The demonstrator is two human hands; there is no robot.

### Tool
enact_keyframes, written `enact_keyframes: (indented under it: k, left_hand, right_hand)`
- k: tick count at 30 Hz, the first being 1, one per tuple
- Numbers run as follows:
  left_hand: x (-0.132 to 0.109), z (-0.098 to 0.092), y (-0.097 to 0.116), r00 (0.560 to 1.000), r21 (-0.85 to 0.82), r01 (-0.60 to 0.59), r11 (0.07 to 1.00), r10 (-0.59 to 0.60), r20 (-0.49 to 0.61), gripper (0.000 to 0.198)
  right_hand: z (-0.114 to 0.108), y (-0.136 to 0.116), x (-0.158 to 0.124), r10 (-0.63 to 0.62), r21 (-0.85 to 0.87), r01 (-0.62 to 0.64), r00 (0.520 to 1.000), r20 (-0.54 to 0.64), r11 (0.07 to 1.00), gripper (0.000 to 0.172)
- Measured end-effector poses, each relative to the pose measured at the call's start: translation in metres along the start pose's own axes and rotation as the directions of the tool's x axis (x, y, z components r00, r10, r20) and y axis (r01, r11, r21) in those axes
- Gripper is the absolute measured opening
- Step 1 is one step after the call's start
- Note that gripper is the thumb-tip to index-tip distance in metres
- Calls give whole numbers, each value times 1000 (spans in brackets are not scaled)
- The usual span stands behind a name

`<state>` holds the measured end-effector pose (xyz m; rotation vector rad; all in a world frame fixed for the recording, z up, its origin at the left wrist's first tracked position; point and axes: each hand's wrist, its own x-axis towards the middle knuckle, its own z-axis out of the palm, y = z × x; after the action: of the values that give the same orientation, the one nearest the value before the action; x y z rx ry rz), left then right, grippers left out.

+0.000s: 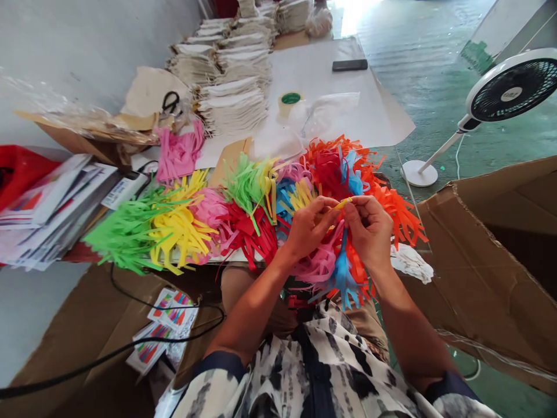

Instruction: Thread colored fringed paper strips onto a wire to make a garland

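My left hand (pixel 310 225) and my right hand (pixel 369 227) meet over the table's near edge, both pinching a small twisted yellow strip (pixel 343 203) between the fingertips. A blue tassel (pixel 344 270) hangs just below my right hand, its fringe spread downward. Pink fringe (pixel 319 261) lies below and between the hands. Behind them are a dark red tassel (pixel 326 174) and orange fringe (pixel 395 215). To the left lie green fringe (pixel 126 232), yellow fringe (pixel 183 226), red fringe (pixel 252 232) and a light green bunch (pixel 246 186).
Stacks of white bundles (pixel 235 98), a tape roll (pixel 289 103), a dark phone-like object (pixel 350 65) and black scissors (pixel 170 102) sit farther back. A fan (pixel 511 93) stands right, above an open cardboard box (pixel 487 278). Printed cards (pixel 167 325) lie lower left near a black cable.
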<state>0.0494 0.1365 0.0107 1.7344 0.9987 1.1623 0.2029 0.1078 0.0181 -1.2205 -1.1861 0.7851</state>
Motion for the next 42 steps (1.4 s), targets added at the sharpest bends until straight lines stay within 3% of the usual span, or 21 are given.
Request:
enact_keyframes:
  k: [19,33,38,42]
  left_hand:
    - [-2,-1,-6,998,-212,23,977,-9,65,30]
    - [-2,-2,-4,996,-349,89,933,-78,43,34]
    - [1,-4,-1,977,-515,214,830,-186,106,39]
    - [7,-4,-4,962,-637,246,731,-262,71,41]
  right_hand:
    - [1,4,2,74,94,-86,990,122,992,30]
    - [6,6,2,96,109,-108,990,107,988,30]
    - [7,8,6,114,41,-118,990,87,992,29]
    - [7,3,6,86,-32,-84,994,72,996,31]
